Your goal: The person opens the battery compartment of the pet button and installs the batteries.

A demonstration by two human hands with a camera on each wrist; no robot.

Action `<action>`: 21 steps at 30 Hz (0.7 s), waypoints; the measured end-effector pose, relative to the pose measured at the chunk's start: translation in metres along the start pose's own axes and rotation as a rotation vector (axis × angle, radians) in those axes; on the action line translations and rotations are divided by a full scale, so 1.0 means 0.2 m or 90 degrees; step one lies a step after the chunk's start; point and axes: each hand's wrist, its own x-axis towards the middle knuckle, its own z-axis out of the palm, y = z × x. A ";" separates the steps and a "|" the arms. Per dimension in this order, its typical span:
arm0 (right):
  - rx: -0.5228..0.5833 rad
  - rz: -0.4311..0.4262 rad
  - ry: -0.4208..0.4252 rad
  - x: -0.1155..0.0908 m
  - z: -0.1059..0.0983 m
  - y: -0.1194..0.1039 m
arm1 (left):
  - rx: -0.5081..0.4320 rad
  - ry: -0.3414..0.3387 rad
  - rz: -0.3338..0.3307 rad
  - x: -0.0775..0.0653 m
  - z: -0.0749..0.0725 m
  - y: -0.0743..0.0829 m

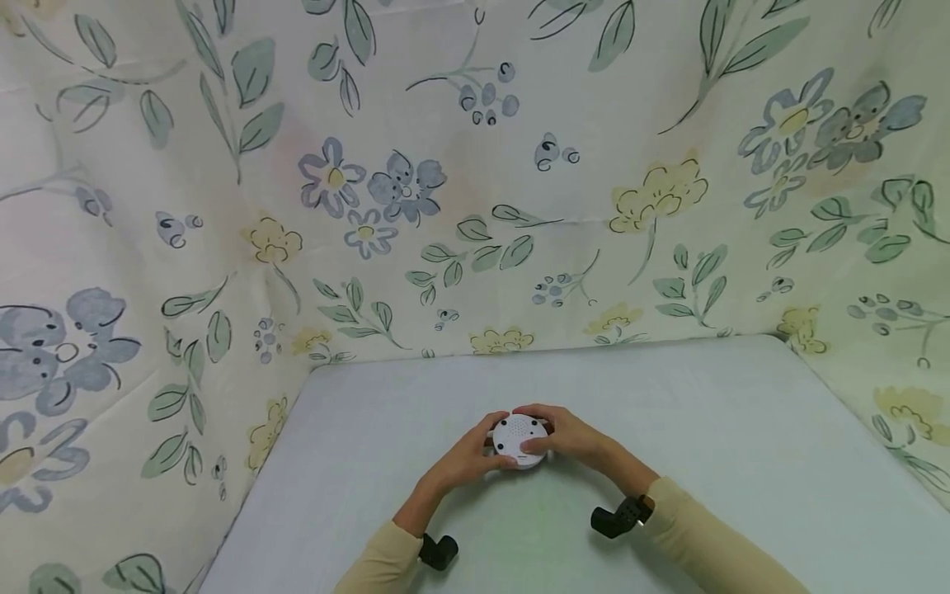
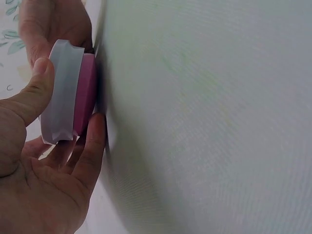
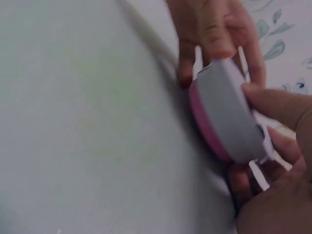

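Observation:
Both hands hold a round white device (image 1: 515, 443) with a pattern of small holes and several dark dots on its face. Its underside is pink (image 2: 86, 95), and thin white prongs (image 3: 258, 175) stick out at its rim. My left hand (image 1: 466, 462) grips the left side, thumb on the near edge and fingers around the far side. On the right side my right hand (image 1: 577, 436) grips it, thumb pressed on the white face and fingers round the rim. The device is just over or on the table; the wrist views do not settle which.
A white-covered table (image 1: 356, 462) spreads around the hands, with a faint greenish patch near the front. Floral fabric (image 1: 460, 181) hangs along the back and both sides. Black wrist cameras (image 1: 622, 517) sit on both forearms, below beige sleeves' ends.

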 end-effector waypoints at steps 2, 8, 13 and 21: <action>-0.018 -0.024 -0.018 -0.01 0.00 0.02 | 0.005 -0.002 -0.001 0.00 0.00 0.00; -0.058 -0.069 -0.046 -0.05 0.00 0.04 | 0.000 -0.011 0.005 0.00 0.01 0.00; -0.083 -0.093 -0.029 -0.07 0.01 0.05 | -0.010 -0.013 0.002 0.00 0.01 -0.01; -0.133 -0.136 -0.001 -0.07 0.01 0.06 | -0.030 -0.017 0.009 -0.02 0.01 0.00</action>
